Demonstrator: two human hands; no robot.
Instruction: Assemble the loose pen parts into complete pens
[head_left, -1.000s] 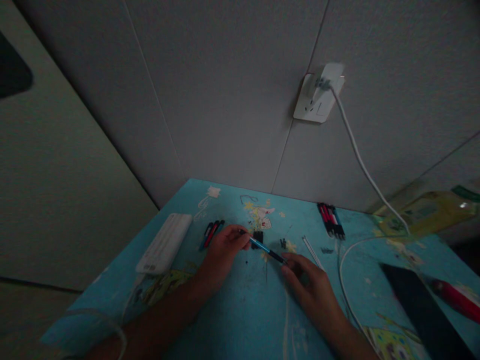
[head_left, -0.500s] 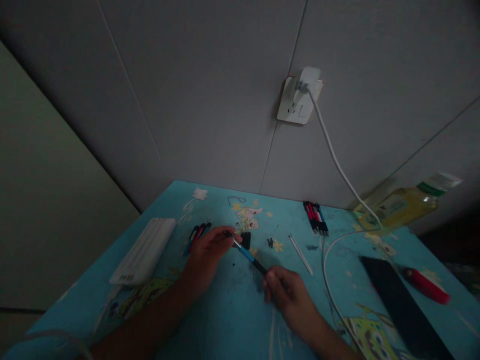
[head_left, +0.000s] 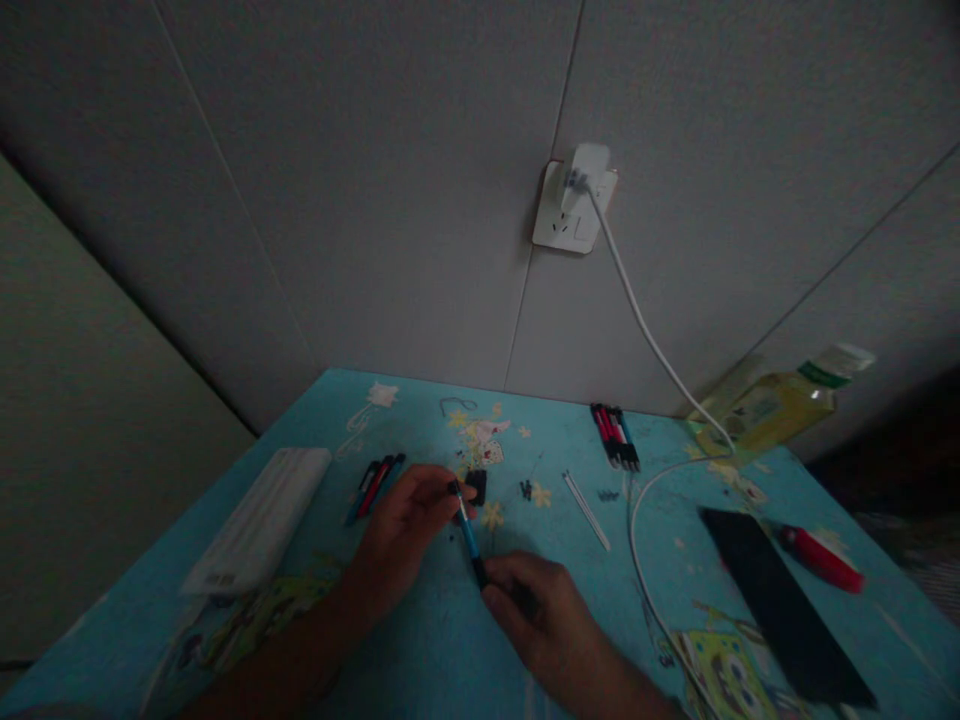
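A blue and black pen (head_left: pixel 469 533) is held between my two hands above the table. Its upper, black-tipped end is pinched by the fingertips of my left hand (head_left: pixel 409 520). The thumb and fingers of my right hand (head_left: pixel 541 603) close on the lower black part. Just behind my left fingertips lies a small black piece (head_left: pixel 476 487). Several blue, red and black pen parts (head_left: pixel 375 485) lie left of my left hand. Small black pieces (head_left: pixel 526 490) and thin white refills (head_left: pixel 587 510) rest beyond my right hand, with a cluster of tiny dark springs (head_left: pixel 608 495) beside them.
A row of pens (head_left: pixel 615 437) lies near the wall. On the left is a white power strip-like block (head_left: pixel 259 520). A white cable (head_left: pixel 636 510) runs from the wall socket (head_left: pixel 574 205). At right are a yellow-liquid bottle (head_left: pixel 780 405), a black slab (head_left: pixel 784 605) and a red object (head_left: pixel 821 560).
The pen has turned steeper, its lower end swinging left and toward me along with my right hand. My left hand keeps its pinch at the upper end. The view has shifted slightly.
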